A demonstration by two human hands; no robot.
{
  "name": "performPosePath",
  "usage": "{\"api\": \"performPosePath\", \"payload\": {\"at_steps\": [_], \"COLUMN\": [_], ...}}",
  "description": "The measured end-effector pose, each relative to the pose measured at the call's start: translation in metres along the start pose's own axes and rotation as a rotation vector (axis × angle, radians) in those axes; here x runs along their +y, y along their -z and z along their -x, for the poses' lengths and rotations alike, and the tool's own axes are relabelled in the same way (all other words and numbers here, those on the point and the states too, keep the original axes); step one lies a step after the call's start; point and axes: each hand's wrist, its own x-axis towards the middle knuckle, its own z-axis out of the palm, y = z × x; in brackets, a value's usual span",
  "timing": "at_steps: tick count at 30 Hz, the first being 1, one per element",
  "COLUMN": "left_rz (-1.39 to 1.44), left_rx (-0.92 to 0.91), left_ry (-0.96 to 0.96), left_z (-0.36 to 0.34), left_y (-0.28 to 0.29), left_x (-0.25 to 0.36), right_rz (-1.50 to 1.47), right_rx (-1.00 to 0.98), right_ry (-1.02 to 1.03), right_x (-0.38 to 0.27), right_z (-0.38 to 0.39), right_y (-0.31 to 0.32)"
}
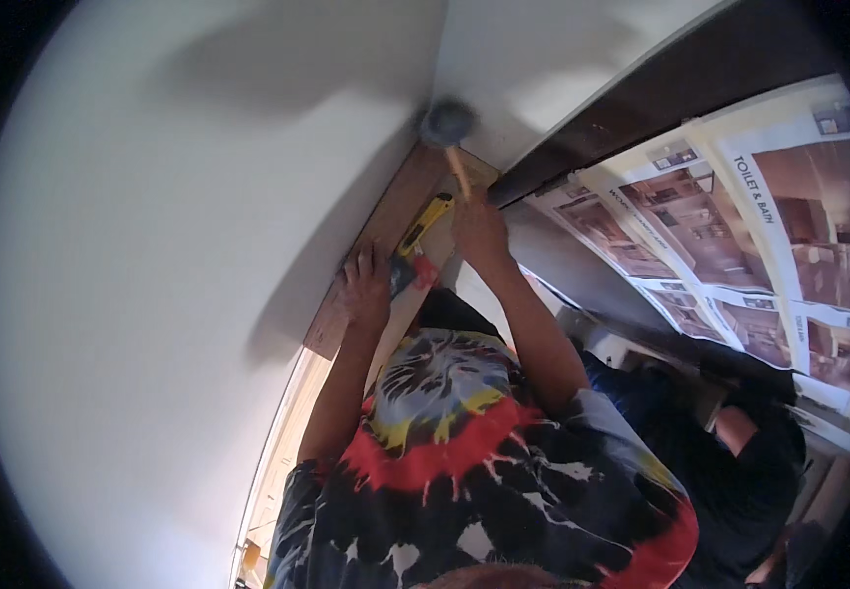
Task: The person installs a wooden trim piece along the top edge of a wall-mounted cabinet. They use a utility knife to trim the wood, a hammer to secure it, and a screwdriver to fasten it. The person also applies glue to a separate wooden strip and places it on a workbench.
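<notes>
While my right hand (481, 236) grips the mallet (448, 124) by its wooden handle (458, 171), leaving the dark head free at twelve o'clock, my left hand (367, 294) rests with fingers spread on the brown plank (385, 220) at ten o'clock, probably steadying it along the wall (179, 255). Between my hands lies the yellow utility knife (425, 224), presumably for easy reach.

Wooden surface (441, 239), brown plank (394, 216), yellow utility knife (427, 223)
</notes>
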Motion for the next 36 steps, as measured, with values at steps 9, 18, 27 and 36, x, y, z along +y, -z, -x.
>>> {"api": "performPosePath", "payload": {"at_steps": [9, 18, 27, 36], "left_rz": [-0.026, 0.064, 0.167, 0.07], "left_rx": [0.01, -0.055, -0.133, -0.126], "left_ry": [0.004, 0.092, -0.036, -0.086], "left_z": [-0.007, -0.002, -0.004, 0.001], "left_y": [-0.007, -0.017, 0.002, 0.006], "left_x": [0.006, 0.005, -0.013, 0.004], "right_rz": [0.028, 0.077, -0.059, -0.125], "right_rx": [-0.004, -0.038, -0.151, -0.02], "right_ry": [-0.022, -0.008, -0.086, -0.132], "right_x": [0.006, 0.009, 0.005, 0.034], "right_z": [-0.008, -0.001, -0.005, 0.03], "right_y": [-0.012, -0.013, 0.003, 0.039]}}
